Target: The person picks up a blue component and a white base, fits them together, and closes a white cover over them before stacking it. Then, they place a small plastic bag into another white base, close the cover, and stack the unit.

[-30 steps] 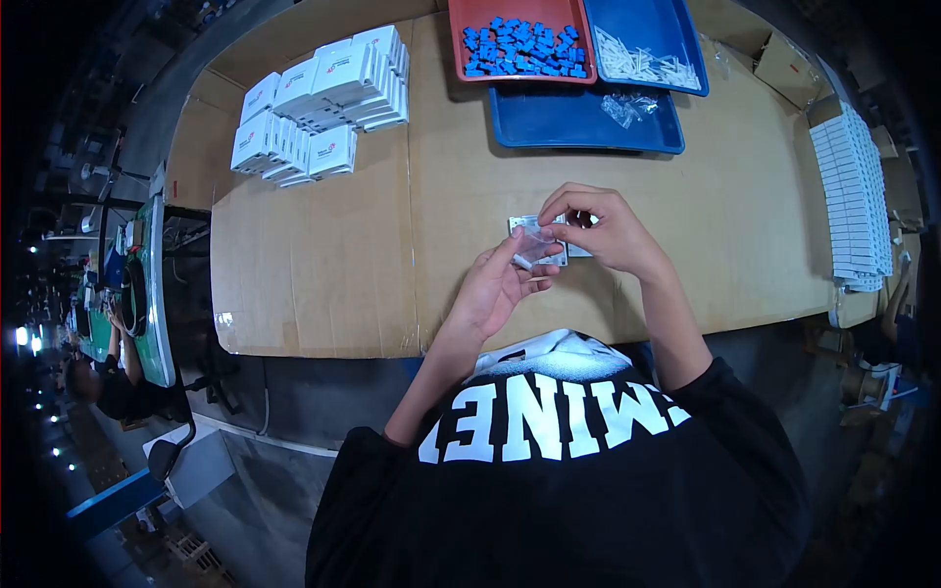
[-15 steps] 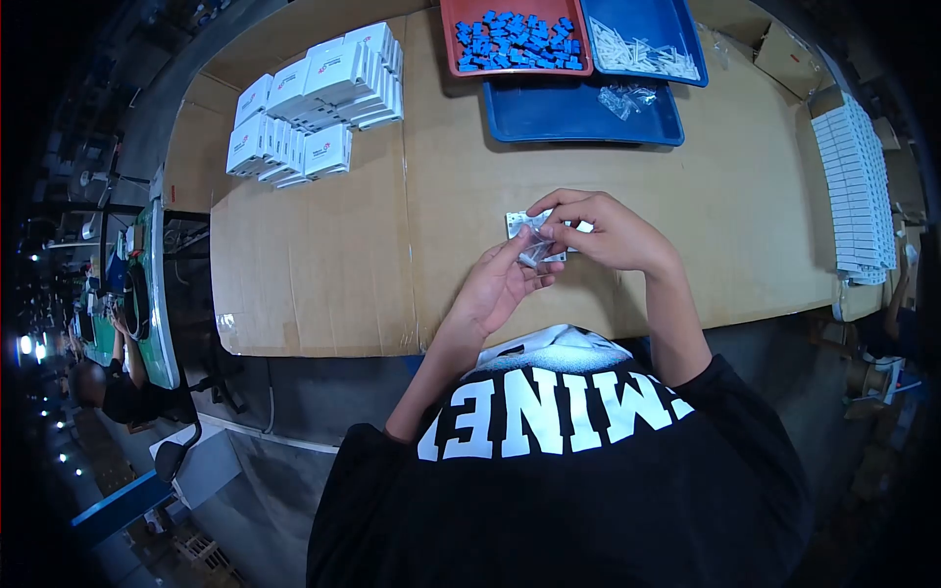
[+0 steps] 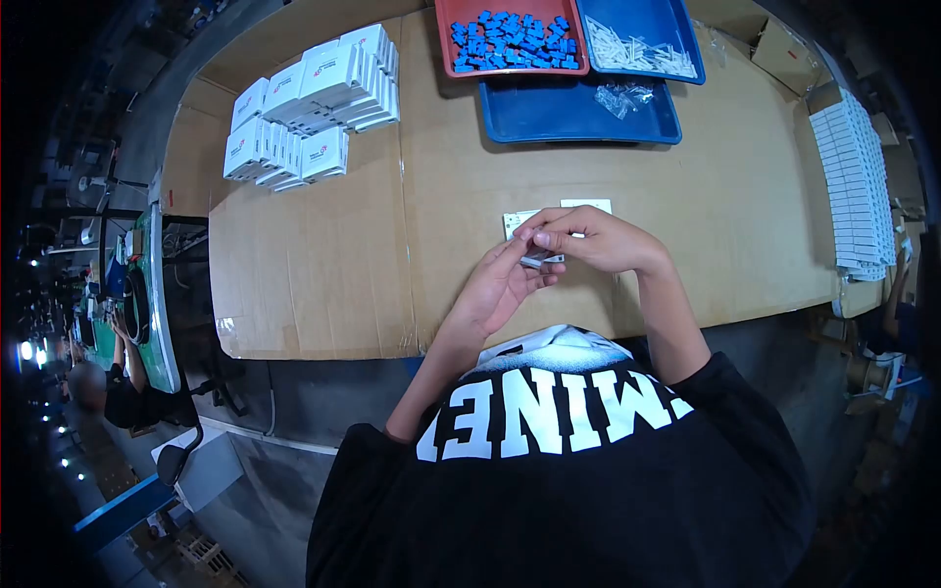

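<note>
My left hand (image 3: pixel 498 291) and my right hand (image 3: pixel 610 242) meet over the near middle of the table. Between their fingertips is a small clear plastic bag (image 3: pixel 536 259), mostly covered by the fingers, its contents too small to make out. Both hands pinch it. Just beyond the fingers, flat white pieces lie on the cardboard: one white plate (image 3: pixel 514 223) by the left fingertips, and another white piece (image 3: pixel 594 206) showing behind the right knuckles. My right hand hides part of them.
Cardboard covers the table (image 3: pixel 323 265). White boxes (image 3: pixel 328 73) are stacked at the far left. At the back stand a red tray (image 3: pixel 446 39) of blue parts, a blue tray (image 3: pixel 694 44) of white sticks and another blue tray (image 3: pixel 549 122) with clear bags. White pieces (image 3: pixel 851 186) are stacked at right.
My right hand has shifted slightly downward and closer to the left fingertips. Less of the plastic bag shows, and more of the white piece behind the right hand is uncovered.
</note>
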`<move>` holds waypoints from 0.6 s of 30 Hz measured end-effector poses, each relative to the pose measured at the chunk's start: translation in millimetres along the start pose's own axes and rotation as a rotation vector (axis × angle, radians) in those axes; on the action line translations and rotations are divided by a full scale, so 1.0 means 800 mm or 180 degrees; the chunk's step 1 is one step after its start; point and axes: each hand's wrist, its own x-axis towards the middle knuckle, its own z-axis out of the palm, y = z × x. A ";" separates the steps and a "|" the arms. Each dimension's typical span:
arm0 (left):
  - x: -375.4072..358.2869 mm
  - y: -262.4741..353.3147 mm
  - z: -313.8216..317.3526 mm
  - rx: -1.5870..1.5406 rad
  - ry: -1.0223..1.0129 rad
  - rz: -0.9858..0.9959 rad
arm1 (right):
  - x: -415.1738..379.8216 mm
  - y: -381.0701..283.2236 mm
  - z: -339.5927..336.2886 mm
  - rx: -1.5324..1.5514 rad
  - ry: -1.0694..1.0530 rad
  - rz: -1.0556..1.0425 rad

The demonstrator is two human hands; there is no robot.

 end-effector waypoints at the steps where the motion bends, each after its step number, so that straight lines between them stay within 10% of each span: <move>1: 0.001 0.001 0.000 0.0004 -0.0002 0.0007 | 0.001 -0.002 -0.002 -0.0005 -0.0001 -0.0006; 18: -0.001 0.006 -0.002 0.0322 -0.0064 0.0114 | 0.004 -0.015 -0.002 -0.0366 -0.0292 -0.0063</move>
